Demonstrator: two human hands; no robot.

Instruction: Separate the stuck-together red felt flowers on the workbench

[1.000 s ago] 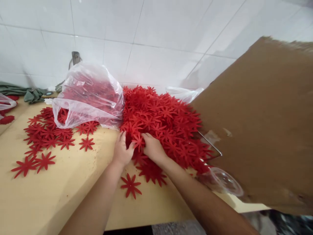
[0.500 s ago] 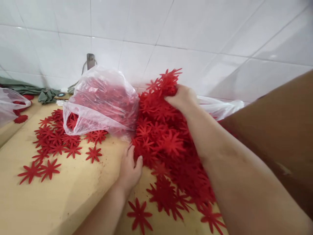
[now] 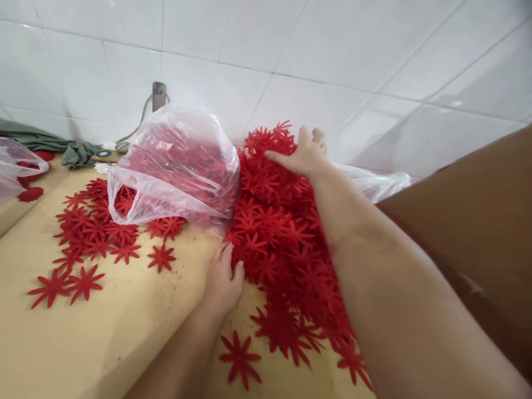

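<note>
A tall heap of red flower-shaped cutouts, with long narrow petals, is piled on the table. At the top of the heap, my right hand is open, thumb out to the left and fingers spread. It holds none of the cutouts. My left hand rests low at the heap's left edge, thumb apart from the fingers, whose tips touch the cutouts and are partly hidden. A clear plastic bag full of red cutouts leans against the left side of the heap.
More loose red cutouts lie on the pale table to the left. A second plastic bag and green cloth are at far left. White plastic and a large brown surface stand at right. Behind is a tiled wall.
My right hand has let go of a bunch of cutouts, which now lies on top of the heap, and its fingers have opened. My left hand stays at the heap's edge.
</note>
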